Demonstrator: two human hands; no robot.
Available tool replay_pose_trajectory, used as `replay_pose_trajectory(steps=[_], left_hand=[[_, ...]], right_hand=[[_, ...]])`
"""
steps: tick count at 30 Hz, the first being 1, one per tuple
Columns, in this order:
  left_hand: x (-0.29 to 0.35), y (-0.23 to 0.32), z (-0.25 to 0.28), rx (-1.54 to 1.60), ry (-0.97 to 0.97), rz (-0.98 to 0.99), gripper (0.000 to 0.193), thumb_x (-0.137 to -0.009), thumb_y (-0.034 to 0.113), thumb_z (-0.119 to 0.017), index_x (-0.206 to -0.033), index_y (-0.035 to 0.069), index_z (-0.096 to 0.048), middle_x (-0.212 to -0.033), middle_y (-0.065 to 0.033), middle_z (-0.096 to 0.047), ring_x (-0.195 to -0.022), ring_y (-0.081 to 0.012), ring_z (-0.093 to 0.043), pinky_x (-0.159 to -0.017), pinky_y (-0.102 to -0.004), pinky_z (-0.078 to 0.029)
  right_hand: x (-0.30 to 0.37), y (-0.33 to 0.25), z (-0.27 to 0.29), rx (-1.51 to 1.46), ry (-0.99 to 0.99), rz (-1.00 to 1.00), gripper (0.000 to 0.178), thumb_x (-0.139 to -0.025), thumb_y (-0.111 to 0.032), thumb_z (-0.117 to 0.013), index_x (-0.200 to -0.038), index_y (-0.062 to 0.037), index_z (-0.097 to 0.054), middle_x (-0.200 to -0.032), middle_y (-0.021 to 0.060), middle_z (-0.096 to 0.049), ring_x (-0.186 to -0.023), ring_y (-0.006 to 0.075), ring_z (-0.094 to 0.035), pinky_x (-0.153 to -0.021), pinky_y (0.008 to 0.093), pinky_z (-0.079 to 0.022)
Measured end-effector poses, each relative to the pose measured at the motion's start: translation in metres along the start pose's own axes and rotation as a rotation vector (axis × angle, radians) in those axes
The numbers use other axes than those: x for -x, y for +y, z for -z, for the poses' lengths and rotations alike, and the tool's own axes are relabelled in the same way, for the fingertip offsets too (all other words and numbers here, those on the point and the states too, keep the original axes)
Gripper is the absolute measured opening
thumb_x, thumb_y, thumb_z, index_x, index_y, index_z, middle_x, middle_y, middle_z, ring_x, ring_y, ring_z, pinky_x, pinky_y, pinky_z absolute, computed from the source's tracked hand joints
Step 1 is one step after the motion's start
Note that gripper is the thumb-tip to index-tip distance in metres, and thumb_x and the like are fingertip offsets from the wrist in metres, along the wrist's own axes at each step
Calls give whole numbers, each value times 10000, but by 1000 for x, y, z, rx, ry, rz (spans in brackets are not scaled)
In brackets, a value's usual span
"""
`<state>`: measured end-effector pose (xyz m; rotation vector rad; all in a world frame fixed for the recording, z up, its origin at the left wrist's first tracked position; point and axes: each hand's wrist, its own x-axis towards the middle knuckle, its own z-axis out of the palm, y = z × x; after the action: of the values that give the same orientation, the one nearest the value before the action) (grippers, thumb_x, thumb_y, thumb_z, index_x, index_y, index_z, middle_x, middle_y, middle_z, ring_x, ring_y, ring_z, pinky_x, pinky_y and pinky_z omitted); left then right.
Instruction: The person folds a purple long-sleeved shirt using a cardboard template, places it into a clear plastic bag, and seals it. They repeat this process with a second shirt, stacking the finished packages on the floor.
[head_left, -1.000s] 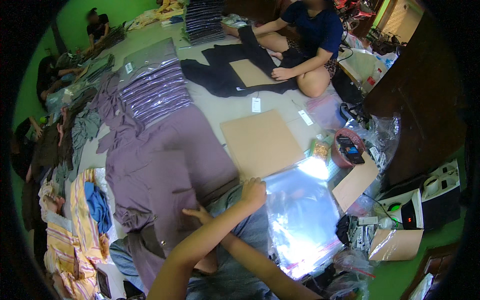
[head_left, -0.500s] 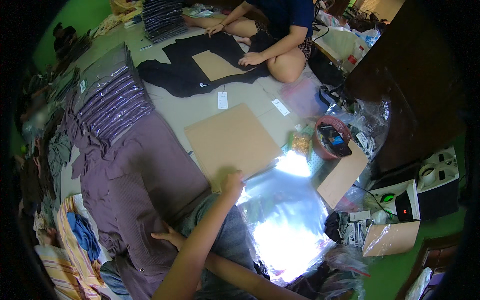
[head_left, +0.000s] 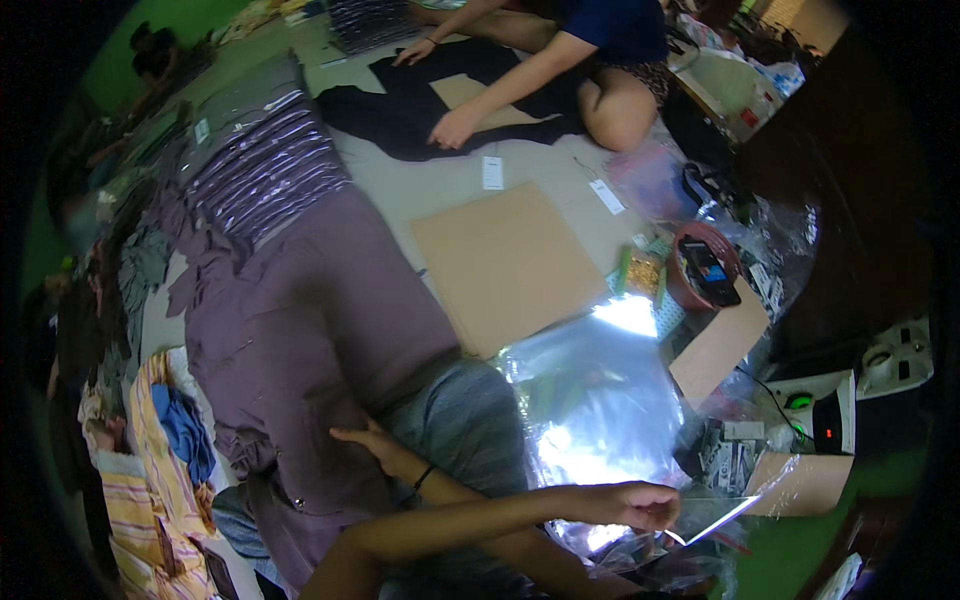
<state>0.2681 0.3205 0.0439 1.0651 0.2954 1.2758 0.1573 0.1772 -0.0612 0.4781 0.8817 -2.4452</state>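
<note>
My arms cross, the left over the right. At the lower right, my left hand (head_left: 645,506) is closed on a clear plastic bag (head_left: 735,510), whose shiny edge stretches off to the right. It hangs over the near end of a stack of glossy clear plastic bags (head_left: 600,400). My right hand (head_left: 375,445), with a dark band at the wrist, rests against a folded purple-brown buttoned garment (head_left: 320,440). One finger stretches out on the cloth; the others are partly hidden. Beneath lies a spread pile of similar purple-brown garments (head_left: 385,290).
Brown cardboard sheets (head_left: 510,260) lie ahead. Beyond them a co-worker (head_left: 600,60) handles a black garment (head_left: 370,120). Bagged garments (head_left: 265,170) are stacked at the far left. A basket (head_left: 690,285) with a phone and a speaker (head_left: 810,410) stand at the right.
My left hand has moved from the cardboard's near edge to the lower right and now grips a clear bag. My right hand stays by the folded garment. The whole view has shifted.
</note>
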Motion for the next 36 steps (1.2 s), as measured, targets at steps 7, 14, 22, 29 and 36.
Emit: replay_pose_trajectory(steps=[7, 14, 22, 29, 36], left_hand=[[94, 76, 39, -400, 1042, -24, 251, -833, 249, -503, -968, 72, -389, -766, -17, -445, -677, -75, -430, -558, -228, -379], [320, 189, 64, -813, 1904, -343, 372, -715, 22, -601, -977, 72, -342, -786, -53, -446, -734, -105, -496, -569, -218, -432], [520, 223, 79, -1553, 2255, 372, 524, -654, 111, -653, -1085, 13, -371, -1011, -220, -438, -907, -328, -474, -776, -376, -399], [530, 181, 98, -1952, 2181, 677, 672, -691, 200, -618, -1217, -41, -274, -1208, -270, -307, -1124, -389, -315, -941, -442, -263], [485, 111, 103, -1734, 1511, 927, 613, -779, 475, -466, -1296, 202, -281, -1361, -186, -132, -1240, -380, -143, -961, -567, -110]], right_hand=[[8, 1, 5, 60, 89, -18, 651, -715, -175, -645, -1248, -16, -305, -1211, 103, -396, -1130, 211, -363, -945, 324, -307], [10, 5, 3, -88, 77, 277, 579, -742, -150, -613, -1221, -11, -321, -1155, 98, -430, -1066, 232, -425, -897, 345, -364], [30, -12, -9, -167, 315, 219, 509, -747, -121, -595, -1189, -91, -343, -1108, 92, -455, -1015, 248, -455, -843, 378, -394], [26, -18, -22, -103, 435, 206, 490, -761, -127, -572, -1194, -78, -347, -1110, 86, -460, -1035, 251, -439, -870, 396, -369], [26, -15, -16, -38, 440, 246, 504, -758, -106, -563, -1204, -52, -334, -1117, 89, -457, -1027, 243, -439, -887, 363, -351]])
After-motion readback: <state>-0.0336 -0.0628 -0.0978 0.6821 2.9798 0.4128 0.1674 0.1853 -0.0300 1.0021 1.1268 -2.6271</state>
